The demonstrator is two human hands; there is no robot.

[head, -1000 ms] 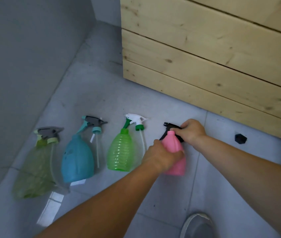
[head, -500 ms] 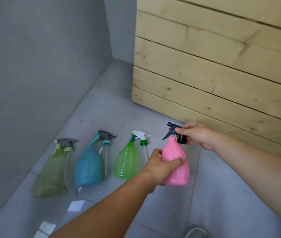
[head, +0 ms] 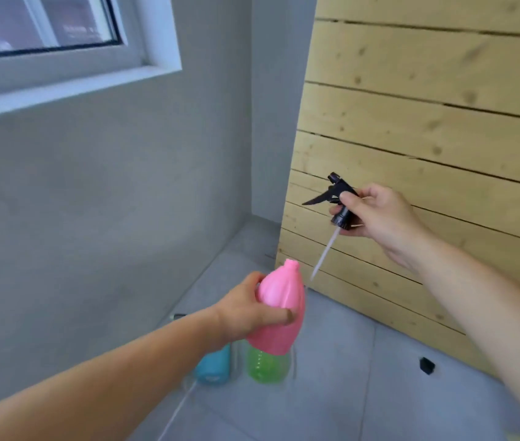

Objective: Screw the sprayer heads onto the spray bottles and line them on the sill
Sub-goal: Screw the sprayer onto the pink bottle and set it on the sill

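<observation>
My left hand [head: 249, 310] grips a pink spray bottle [head: 279, 308] in the air, neck up and uncapped. My right hand [head: 376, 214] holds a black sprayer head [head: 336, 198] higher and to the right, apart from the bottle. Its clear dip tube [head: 324, 254] hangs down toward the bottle's neck without entering it. Below the pink bottle, parts of a green bottle [head: 266, 366] and a blue bottle [head: 214, 366] lie on the floor, mostly hidden by my arm. The white window sill [head: 71, 87] runs across the upper left.
A grey wall [head: 93, 218] stands on the left and a pale wooden plank wall [head: 427, 122] on the right. The floor is grey tile [head: 347, 361]. A small black piece [head: 426, 366] lies on the tile near the planks.
Both hands lifted the pink bottle off the floor. The black head, earlier sitting at the bottle's neck, is now pulled out and held apart. The view has tilted up to show the window.
</observation>
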